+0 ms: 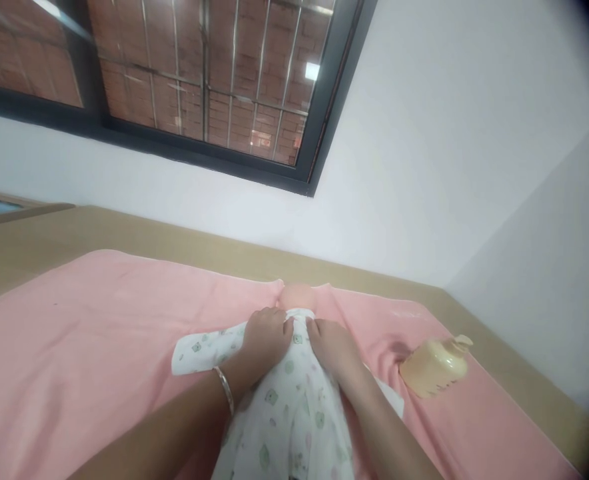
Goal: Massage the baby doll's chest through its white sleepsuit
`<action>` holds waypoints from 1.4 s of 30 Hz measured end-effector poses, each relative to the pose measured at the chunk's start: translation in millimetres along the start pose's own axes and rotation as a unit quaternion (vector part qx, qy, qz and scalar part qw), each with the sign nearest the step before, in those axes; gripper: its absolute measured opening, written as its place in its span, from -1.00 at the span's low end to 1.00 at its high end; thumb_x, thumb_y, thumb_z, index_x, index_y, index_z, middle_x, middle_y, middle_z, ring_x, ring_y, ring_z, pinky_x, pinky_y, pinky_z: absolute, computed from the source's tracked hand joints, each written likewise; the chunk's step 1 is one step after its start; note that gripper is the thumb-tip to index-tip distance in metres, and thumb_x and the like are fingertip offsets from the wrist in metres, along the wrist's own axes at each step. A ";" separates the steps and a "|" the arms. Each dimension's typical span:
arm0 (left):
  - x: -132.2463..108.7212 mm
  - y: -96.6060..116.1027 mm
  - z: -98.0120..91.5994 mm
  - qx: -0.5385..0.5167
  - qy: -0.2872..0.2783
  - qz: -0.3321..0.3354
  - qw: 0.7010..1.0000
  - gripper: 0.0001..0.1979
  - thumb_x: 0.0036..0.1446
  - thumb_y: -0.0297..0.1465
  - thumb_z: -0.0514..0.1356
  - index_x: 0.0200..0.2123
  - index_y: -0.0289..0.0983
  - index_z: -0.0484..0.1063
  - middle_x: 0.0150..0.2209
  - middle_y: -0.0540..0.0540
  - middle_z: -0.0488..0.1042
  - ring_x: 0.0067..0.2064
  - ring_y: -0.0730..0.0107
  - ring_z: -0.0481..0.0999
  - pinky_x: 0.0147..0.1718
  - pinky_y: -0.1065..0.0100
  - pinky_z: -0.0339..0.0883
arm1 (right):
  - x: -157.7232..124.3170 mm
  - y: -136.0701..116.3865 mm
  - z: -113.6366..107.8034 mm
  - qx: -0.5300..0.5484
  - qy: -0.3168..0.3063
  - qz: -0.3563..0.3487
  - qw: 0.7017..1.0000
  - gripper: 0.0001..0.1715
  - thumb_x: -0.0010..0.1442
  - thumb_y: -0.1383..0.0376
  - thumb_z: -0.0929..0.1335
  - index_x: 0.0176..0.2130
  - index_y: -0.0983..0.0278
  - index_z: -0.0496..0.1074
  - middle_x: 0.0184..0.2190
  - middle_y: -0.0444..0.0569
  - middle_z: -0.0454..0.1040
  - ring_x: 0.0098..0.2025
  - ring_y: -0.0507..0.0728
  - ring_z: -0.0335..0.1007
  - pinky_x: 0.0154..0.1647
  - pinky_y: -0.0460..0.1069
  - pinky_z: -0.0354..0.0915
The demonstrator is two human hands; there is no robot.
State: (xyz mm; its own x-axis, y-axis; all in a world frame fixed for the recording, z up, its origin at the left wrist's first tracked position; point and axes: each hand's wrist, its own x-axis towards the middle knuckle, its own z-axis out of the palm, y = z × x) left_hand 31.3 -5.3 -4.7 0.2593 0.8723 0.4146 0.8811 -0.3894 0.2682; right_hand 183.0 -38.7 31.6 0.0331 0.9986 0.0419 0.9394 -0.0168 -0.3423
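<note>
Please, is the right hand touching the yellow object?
Apart. The head view shows pink cloth plainly visible between the right hand and the yellow object.

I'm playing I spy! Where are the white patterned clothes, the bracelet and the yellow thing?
White patterned clothes (294, 403): head view, on the middle of the cloth.
Bracelet (225, 389): head view, on its band.
Yellow thing (432, 368): head view, on its rounded body.

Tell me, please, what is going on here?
A person has their left hand and right hand on the upper front of a white patterned garment, near its neckline. A rounded pinkish form shows just beyond it. The garment lies over a pink cloth, with a yellow container off to the right.
</note>
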 end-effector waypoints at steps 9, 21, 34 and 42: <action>1.7 -2.1 -1.2 -0.072 0.020 0.060 0.995 -0.76 0.14 -0.44 -0.02 -0.47 -0.26 0.40 -0.39 -0.07 0.48 -0.28 0.32 0.39 -0.23 0.30 0.17 | 3.3 5.2 0.7 0.039 -0.014 0.001 0.999 -0.28 0.31 0.00 -0.02 -0.40 0.31 0.48 -0.41 0.09 0.50 -0.41 0.10 0.34 -0.45 -0.08 0.03; 0.7 -3.0 -0.1 -0.049 -0.010 0.004 0.999 -0.65 0.23 -0.33 -0.09 -0.49 -0.27 0.39 -0.42 -0.10 0.48 -0.34 0.32 0.40 -0.31 0.30 0.15 | 3.0 7.7 6.8 0.023 0.015 -0.018 0.999 -0.34 0.31 0.02 0.00 -0.38 0.31 0.45 -0.38 0.07 0.49 -0.41 0.07 0.31 -0.44 -0.08 -0.01; 0.9 0.8 -4.1 -0.056 0.003 0.019 0.998 -0.69 0.22 -0.35 -0.07 -0.41 -0.28 0.42 -0.34 -0.12 0.48 -0.25 0.28 0.40 -0.23 0.28 0.18 | -5.4 -2.4 -7.3 0.010 -0.039 -0.013 0.999 -0.32 0.31 -0.03 0.01 -0.15 0.35 0.44 -0.22 0.15 0.48 -0.23 0.15 0.37 -0.29 -0.05 0.10; 0.3 -0.7 -3.0 -0.030 -0.008 0.019 0.999 -0.70 0.21 -0.36 -0.06 -0.45 -0.28 0.40 -0.37 -0.12 0.49 -0.30 0.28 0.40 -0.29 0.29 0.17 | -8.6 -10.1 6.4 -0.046 0.063 -0.050 0.996 -0.47 0.30 0.05 0.08 -0.20 0.33 0.42 -0.25 0.13 0.46 -0.23 0.17 0.34 -0.28 -0.03 0.09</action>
State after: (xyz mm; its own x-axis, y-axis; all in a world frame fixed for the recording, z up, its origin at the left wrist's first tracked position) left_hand 29.6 -5.6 -2.1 0.2989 0.8607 0.4121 0.8454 -0.4391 0.3041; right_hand 171.0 -46.8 28.7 -0.0251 0.9812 0.1915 0.9671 0.0723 -0.2437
